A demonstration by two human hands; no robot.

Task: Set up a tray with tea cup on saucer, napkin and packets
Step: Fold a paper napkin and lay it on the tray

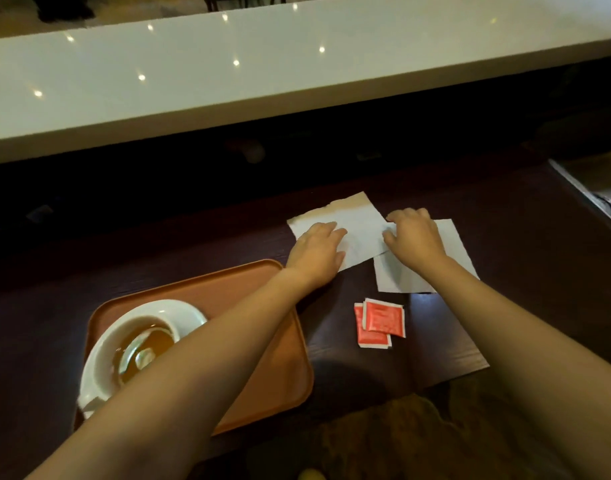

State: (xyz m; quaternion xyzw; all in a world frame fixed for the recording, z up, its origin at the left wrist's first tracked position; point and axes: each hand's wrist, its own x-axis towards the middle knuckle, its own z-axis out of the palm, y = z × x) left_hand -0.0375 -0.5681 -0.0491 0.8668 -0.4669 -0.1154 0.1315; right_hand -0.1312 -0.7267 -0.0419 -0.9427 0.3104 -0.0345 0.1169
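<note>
Under both hands, left (317,251) and right (414,237), two napkins (362,233) (overlapping, flat).

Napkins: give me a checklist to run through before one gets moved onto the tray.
1. Both hands on paper: left hand rests on the upper napkin, right hand on the lower napkin. Ok.
2. Napkins separated: they overlap. Not ok.
3. Single sheet pinched: cannot tell.
4. Free space on the tray: right half is bare. Ok.
5. Cup on saucer, tea inside, under the left forearm: spill risk. Not ok.
6. Packets off the tray, on the table. Not ok.
</note>
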